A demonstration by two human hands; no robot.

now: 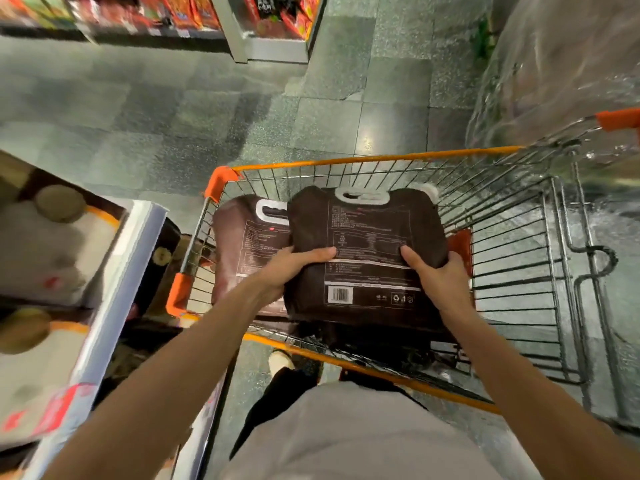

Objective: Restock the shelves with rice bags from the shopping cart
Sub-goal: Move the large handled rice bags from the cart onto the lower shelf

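A dark brown rice bag [367, 237] with a white handle cutout and a barcode lies over the wire shopping cart [381, 160], which has an orange rim. My left hand [294, 268] grips the bag's left edge, thumb on top. My right hand [438, 277] grips its right edge the same way. A second brown rice bag [247, 244] with a white handle lies in the cart to the left, partly under the first. An orange-red item [460, 245] shows behind my right hand.
A shelf [114, 271] with pale bags stands at the left, close to the cart. Another shelf unit [242, 29] with red packages is across the grey tiled aisle. A plastic-wrapped stack [561, 64] rises at the upper right. My feet [280, 362] are beside the cart.
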